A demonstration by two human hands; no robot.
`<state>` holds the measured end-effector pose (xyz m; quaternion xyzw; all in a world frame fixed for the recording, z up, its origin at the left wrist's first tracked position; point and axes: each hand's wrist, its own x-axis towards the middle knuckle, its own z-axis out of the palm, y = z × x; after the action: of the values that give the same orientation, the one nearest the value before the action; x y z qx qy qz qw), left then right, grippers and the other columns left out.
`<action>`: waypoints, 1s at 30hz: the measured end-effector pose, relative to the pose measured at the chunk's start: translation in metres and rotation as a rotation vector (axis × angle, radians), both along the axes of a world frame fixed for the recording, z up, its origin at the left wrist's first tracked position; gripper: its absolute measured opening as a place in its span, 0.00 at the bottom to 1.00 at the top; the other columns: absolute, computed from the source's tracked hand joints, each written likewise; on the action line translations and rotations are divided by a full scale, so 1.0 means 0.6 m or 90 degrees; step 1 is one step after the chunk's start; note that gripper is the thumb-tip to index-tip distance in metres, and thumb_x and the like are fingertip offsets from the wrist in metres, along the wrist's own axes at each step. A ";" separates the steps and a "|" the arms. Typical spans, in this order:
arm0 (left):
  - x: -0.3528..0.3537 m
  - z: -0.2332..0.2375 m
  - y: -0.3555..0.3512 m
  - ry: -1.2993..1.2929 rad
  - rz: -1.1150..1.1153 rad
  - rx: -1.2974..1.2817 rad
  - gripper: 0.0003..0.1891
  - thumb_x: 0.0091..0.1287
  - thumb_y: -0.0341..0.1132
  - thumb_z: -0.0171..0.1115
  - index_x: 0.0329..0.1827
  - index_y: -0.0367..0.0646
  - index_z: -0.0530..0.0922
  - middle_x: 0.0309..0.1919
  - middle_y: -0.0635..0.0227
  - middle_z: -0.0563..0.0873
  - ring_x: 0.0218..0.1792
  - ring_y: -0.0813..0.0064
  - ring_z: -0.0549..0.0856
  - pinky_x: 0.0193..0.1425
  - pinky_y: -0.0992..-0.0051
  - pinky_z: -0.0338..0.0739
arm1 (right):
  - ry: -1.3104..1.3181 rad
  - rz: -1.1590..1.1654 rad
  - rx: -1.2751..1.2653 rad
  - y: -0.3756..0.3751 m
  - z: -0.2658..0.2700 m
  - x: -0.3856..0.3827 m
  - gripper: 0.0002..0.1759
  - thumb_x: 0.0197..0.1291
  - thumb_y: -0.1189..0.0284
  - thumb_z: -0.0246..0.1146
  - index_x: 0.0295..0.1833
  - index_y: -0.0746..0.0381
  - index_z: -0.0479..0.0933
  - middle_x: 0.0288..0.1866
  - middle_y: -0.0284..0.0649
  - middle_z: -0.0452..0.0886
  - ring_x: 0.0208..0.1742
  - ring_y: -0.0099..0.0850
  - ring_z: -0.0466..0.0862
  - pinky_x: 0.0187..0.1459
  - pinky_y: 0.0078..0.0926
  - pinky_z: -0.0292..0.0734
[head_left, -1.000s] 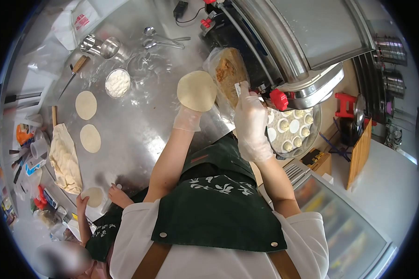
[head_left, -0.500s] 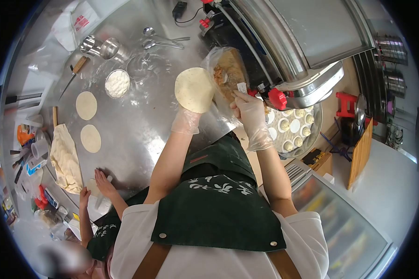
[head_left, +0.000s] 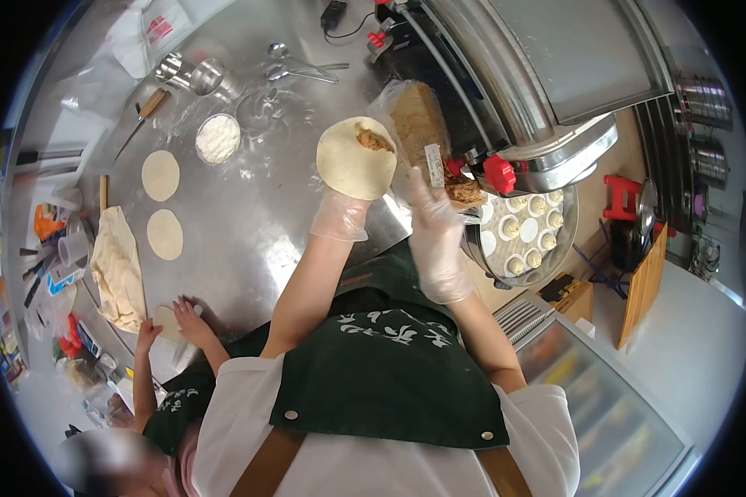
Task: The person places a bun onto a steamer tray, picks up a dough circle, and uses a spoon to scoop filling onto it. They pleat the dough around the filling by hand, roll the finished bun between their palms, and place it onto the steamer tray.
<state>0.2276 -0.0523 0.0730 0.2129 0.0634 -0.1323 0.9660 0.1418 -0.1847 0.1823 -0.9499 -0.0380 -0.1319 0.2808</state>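
Note:
My left hand (head_left: 341, 217), in a clear plastic glove, supports a flat round dough wrapper (head_left: 350, 176) from below. Its fingers are hidden under the dough. A lump of brown filling (head_left: 373, 140) lies near the wrapper's upper right edge. My gloved right hand (head_left: 434, 240) is just right of the wrapper, smeared by motion; whether it holds anything cannot be made out. Beyond it lies a plastic bag (head_left: 414, 116) around a tan block, with more brown filling (head_left: 462, 190) at its lower end.
Two dough rounds (head_left: 160, 176) and a bowl of white flour (head_left: 218, 139) sit on the metal table (head_left: 240, 207). A machine with red knobs (head_left: 499, 173) stands at right, above a round tray (head_left: 506, 269) of buns. At lower left, a co-worker's hands (head_left: 192, 325) press dough.
Filling now lies on the wrapper, which was bare before. My right hand has moved left and down from the bag. The camera view has shifted slightly.

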 end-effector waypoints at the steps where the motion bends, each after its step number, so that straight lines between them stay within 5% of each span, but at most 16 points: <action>1: -0.001 0.019 0.000 0.017 0.015 -0.016 0.17 0.77 0.42 0.53 0.63 0.43 0.75 0.58 0.59 0.83 0.60 0.61 0.82 0.64 0.62 0.82 | 0.043 -0.006 -0.204 0.019 -0.006 -0.009 0.30 0.56 0.82 0.60 0.68 0.62 0.75 0.40 0.43 0.81 0.27 0.34 0.82 0.29 0.27 0.79; 4: -0.007 0.088 0.009 0.163 0.061 -0.145 0.17 0.76 0.44 0.53 0.59 0.42 0.78 0.56 0.57 0.84 0.61 0.59 0.82 0.64 0.62 0.81 | -0.008 0.058 -0.179 0.053 -0.031 -0.048 0.35 0.52 0.82 0.61 0.71 0.62 0.72 0.40 0.38 0.78 0.30 0.34 0.82 0.28 0.27 0.80; 10: -0.001 0.080 0.036 0.172 0.113 -0.223 0.22 0.77 0.43 0.49 0.62 0.35 0.76 0.61 0.49 0.80 0.65 0.52 0.78 0.70 0.55 0.76 | 0.104 0.102 -0.149 0.036 0.013 -0.075 0.38 0.49 0.85 0.61 0.71 0.60 0.73 0.42 0.43 0.78 0.32 0.38 0.83 0.31 0.32 0.79; 11: -0.003 0.078 0.038 0.154 0.111 -0.247 0.22 0.77 0.43 0.49 0.62 0.34 0.76 0.61 0.49 0.80 0.65 0.52 0.78 0.69 0.55 0.77 | 0.062 0.092 -0.134 0.030 0.008 -0.074 0.33 0.56 0.86 0.60 0.70 0.60 0.75 0.40 0.40 0.79 0.27 0.31 0.81 0.29 0.26 0.78; 15: -0.006 0.087 0.034 0.060 0.107 -0.156 0.21 0.77 0.42 0.50 0.62 0.34 0.76 0.59 0.51 0.81 0.63 0.56 0.79 0.68 0.57 0.78 | 0.221 -0.047 0.383 0.035 0.061 -0.051 0.24 0.70 0.84 0.56 0.69 0.59 0.76 0.36 0.33 0.78 0.25 0.15 0.71 0.29 0.14 0.71; 21: -0.010 0.098 0.018 0.061 0.084 -0.174 0.20 0.76 0.41 0.51 0.63 0.36 0.76 0.59 0.52 0.81 0.63 0.56 0.79 0.69 0.58 0.78 | 0.114 -0.070 0.365 0.012 0.054 -0.058 0.28 0.63 0.89 0.58 0.68 0.59 0.77 0.31 0.33 0.76 0.24 0.21 0.73 0.30 0.18 0.72; 24: -0.003 0.065 0.024 0.034 0.063 -0.204 0.21 0.76 0.42 0.52 0.63 0.35 0.76 0.60 0.52 0.81 0.64 0.56 0.79 0.70 0.58 0.76 | 0.073 -0.174 0.226 -0.024 0.068 -0.067 0.28 0.63 0.89 0.59 0.68 0.62 0.76 0.30 0.34 0.76 0.26 0.21 0.74 0.31 0.19 0.73; 30: -0.006 0.042 0.015 0.074 0.053 -0.185 0.22 0.76 0.43 0.53 0.62 0.34 0.76 0.58 0.53 0.82 0.62 0.54 0.79 0.69 0.57 0.76 | 0.142 -0.176 -0.024 -0.064 0.013 -0.054 0.28 0.58 0.81 0.62 0.67 0.68 0.74 0.31 0.49 0.79 0.27 0.41 0.82 0.29 0.35 0.78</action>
<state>0.2239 -0.0434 0.0985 0.0602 0.1081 -0.1121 0.9860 0.1096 -0.2228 0.1900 -0.9599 0.1218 -0.0620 0.2449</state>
